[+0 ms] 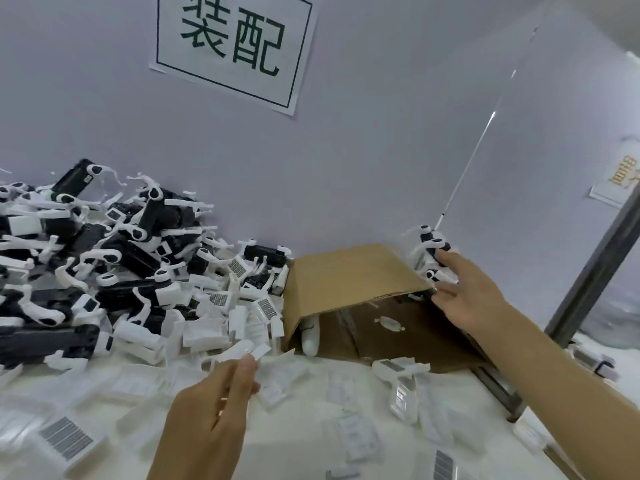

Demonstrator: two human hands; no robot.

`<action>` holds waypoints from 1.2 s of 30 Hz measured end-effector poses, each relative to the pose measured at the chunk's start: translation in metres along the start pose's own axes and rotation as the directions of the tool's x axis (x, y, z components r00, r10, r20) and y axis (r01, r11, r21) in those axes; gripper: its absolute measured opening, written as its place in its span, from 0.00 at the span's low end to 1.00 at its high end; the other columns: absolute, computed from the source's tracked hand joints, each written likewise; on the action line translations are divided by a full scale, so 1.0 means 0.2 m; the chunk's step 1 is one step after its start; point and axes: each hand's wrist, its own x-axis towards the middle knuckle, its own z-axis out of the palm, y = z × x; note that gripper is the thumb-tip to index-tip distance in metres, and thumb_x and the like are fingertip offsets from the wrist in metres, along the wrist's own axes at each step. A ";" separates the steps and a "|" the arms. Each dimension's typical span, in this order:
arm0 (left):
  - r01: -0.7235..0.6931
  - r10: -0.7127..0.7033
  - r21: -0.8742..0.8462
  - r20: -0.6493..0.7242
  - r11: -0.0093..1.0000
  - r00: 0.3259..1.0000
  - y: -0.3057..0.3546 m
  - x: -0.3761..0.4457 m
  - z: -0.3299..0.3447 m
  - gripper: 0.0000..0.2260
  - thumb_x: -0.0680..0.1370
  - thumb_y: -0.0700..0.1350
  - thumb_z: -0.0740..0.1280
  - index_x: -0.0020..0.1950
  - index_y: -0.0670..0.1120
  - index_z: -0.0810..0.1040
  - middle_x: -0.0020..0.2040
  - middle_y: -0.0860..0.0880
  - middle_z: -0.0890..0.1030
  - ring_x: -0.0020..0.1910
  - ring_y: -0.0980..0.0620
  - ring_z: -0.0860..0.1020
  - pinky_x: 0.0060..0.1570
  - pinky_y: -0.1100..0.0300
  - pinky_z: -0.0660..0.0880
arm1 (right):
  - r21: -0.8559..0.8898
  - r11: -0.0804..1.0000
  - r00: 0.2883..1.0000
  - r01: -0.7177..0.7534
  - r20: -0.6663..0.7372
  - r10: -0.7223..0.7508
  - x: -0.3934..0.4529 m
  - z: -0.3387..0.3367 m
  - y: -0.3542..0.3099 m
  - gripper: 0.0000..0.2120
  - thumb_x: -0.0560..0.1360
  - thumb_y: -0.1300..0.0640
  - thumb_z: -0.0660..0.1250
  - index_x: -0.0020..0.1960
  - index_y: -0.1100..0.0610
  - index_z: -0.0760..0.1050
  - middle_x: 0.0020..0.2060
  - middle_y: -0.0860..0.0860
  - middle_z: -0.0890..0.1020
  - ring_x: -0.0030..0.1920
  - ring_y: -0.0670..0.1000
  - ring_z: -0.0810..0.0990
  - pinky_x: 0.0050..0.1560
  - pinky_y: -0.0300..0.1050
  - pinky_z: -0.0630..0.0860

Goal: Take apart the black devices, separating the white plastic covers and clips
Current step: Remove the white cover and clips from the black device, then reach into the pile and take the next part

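A big heap of black devices with white clips lies at the left against the wall. My left hand pinches a white plastic cover near the table's middle. My right hand reaches past the far right corner of a cardboard box, its fingers touching a small cluster of black devices by the wall. Whether those fingers grip one is hidden. Loose white covers lie in a pile between the heap and the box.
The cardboard box lies on its side, opening toward me, with a white part and a white handle piece inside. White covers litter the white table. A paper sign hangs on the wall. A metal post rises at the right.
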 end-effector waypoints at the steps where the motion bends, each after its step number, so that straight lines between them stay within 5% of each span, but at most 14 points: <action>1: -0.003 0.002 0.010 0.007 1.000 1.000 0.00 0.00 0.00 0.19 0.74 0.62 0.57 0.41 0.54 0.83 0.38 0.60 0.85 0.40 0.56 0.83 0.42 0.61 0.73 | -0.025 1.000 1.000 -0.009 0.026 0.009 -0.03 0.03 0.05 0.10 0.78 0.56 0.69 0.59 0.56 0.75 0.61 0.54 0.75 0.63 0.54 0.74 0.66 0.47 0.70; 3: 0.004 -0.005 0.028 0.020 1.000 1.000 0.00 0.00 -0.01 0.19 0.73 0.62 0.56 0.41 0.55 0.83 0.38 0.61 0.85 0.42 0.59 0.82 0.41 0.62 0.72 | -0.032 0.999 0.999 0.009 0.053 -0.007 -0.13 0.10 0.19 0.03 0.80 0.58 0.66 0.52 0.56 0.78 0.59 0.54 0.79 0.65 0.55 0.74 0.68 0.51 0.69; 9: 0.037 -0.047 0.176 0.055 0.984 0.997 -0.03 0.01 -0.04 0.16 0.81 0.59 0.58 0.41 0.55 0.81 0.38 0.61 0.84 0.42 0.61 0.81 0.40 0.62 0.73 | -0.014 0.990 0.930 -0.137 0.343 0.134 -0.63 0.36 0.80 0.12 0.78 0.62 0.66 0.40 0.59 0.86 0.42 0.59 0.87 0.45 0.54 0.87 0.44 0.46 0.82; 13: 0.106 -0.102 0.275 -0.026 0.956 0.994 -0.08 0.04 -0.08 0.11 0.83 0.50 0.61 0.43 0.54 0.80 0.39 0.58 0.82 0.41 0.59 0.80 0.45 0.55 0.79 | -0.209 0.978 0.915 -0.024 0.389 0.106 -0.85 0.42 1.09 0.14 0.79 0.65 0.66 0.38 0.58 0.86 0.38 0.51 0.87 0.43 0.49 0.86 0.44 0.44 0.83; 15: 0.112 -0.090 0.326 -0.082 0.939 0.993 -0.11 0.06 -0.12 0.08 0.83 0.48 0.62 0.48 0.56 0.80 0.44 0.58 0.82 0.46 0.59 0.80 0.49 0.58 0.78 | -0.252 0.966 0.913 0.055 0.404 0.053 -0.86 0.42 1.14 0.12 0.78 0.65 0.68 0.38 0.56 0.85 0.36 0.50 0.87 0.41 0.47 0.85 0.44 0.44 0.81; 20: 0.066 0.112 0.496 -0.320 0.866 0.941 -0.15 0.15 -0.30 0.14 0.80 0.37 0.62 0.62 0.48 0.79 0.55 0.56 0.76 0.60 0.57 0.72 0.59 0.69 0.67 | -0.203 0.979 0.926 -0.029 0.364 0.103 -0.80 0.42 1.19 0.11 0.78 0.63 0.69 0.37 0.57 0.84 0.34 0.53 0.86 0.35 0.51 0.86 0.46 0.48 0.79; 23: 0.135 0.161 0.642 -0.381 0.755 0.910 -0.19 0.28 -0.48 0.17 0.78 0.33 0.63 0.66 0.43 0.78 0.60 0.48 0.78 0.65 0.49 0.72 0.64 0.56 0.70 | -0.183 0.983 0.926 -0.027 0.366 0.093 -0.80 0.43 1.22 0.12 0.77 0.63 0.70 0.36 0.55 0.83 0.34 0.52 0.86 0.37 0.51 0.86 0.46 0.47 0.79; 27: 0.310 -0.078 0.824 -0.312 0.473 0.947 -0.30 0.39 -0.62 0.18 0.80 0.35 0.61 0.69 0.44 0.77 0.63 0.42 0.78 0.63 0.43 0.75 0.60 0.53 0.72 | -0.158 0.987 0.913 -0.014 0.400 0.078 -0.79 0.43 1.23 0.11 0.77 0.62 0.70 0.36 0.55 0.83 0.34 0.50 0.86 0.36 0.46 0.84 0.45 0.44 0.77; 29: 0.289 -0.021 0.798 -0.328 0.528 0.944 -0.32 0.38 -0.63 0.14 0.81 0.34 0.61 0.61 0.43 0.82 0.58 0.43 0.82 0.56 0.45 0.79 0.55 0.53 0.76 | -0.157 0.988 0.908 -0.007 0.414 0.072 -0.79 0.42 1.23 0.10 0.77 0.62 0.70 0.37 0.55 0.83 0.33 0.50 0.86 0.37 0.45 0.84 0.45 0.44 0.78; 32: 0.141 0.143 0.639 -0.371 0.756 0.917 -0.27 0.33 -0.59 0.09 0.82 0.36 0.65 0.51 0.45 0.84 0.43 0.49 0.84 0.41 0.51 0.81 0.42 0.57 0.78 | -0.128 0.992 0.913 -0.011 0.403 0.062 -0.79 0.42 1.23 0.10 0.77 0.62 0.70 0.38 0.55 0.83 0.34 0.50 0.86 0.39 0.47 0.84 0.44 0.44 0.79; 35: 0.004 0.060 0.146 -0.432 0.989 0.900 -0.12 0.27 -0.48 0.08 0.81 0.35 0.66 0.46 0.46 0.81 0.37 0.50 0.83 0.37 0.53 0.81 0.40 0.65 0.78 | -0.031 1.000 0.904 0.000 0.426 0.013 -0.81 0.43 1.21 0.05 0.74 0.56 0.74 0.49 0.48 0.83 0.45 0.42 0.86 0.49 0.44 0.83 0.42 0.40 0.81; 36: -0.005 -0.043 -0.115 -0.405 0.993 0.913 -0.07 0.24 -0.43 0.06 0.80 0.34 0.66 0.46 0.42 0.80 0.37 0.48 0.83 0.37 0.52 0.81 0.40 0.64 0.79 | -0.014 1.000 0.893 0.026 0.450 -0.017 -0.81 0.42 1.19 0.13 0.72 0.50 0.75 0.56 0.44 0.80 0.50 0.36 0.84 0.53 0.41 0.82 0.44 0.37 0.80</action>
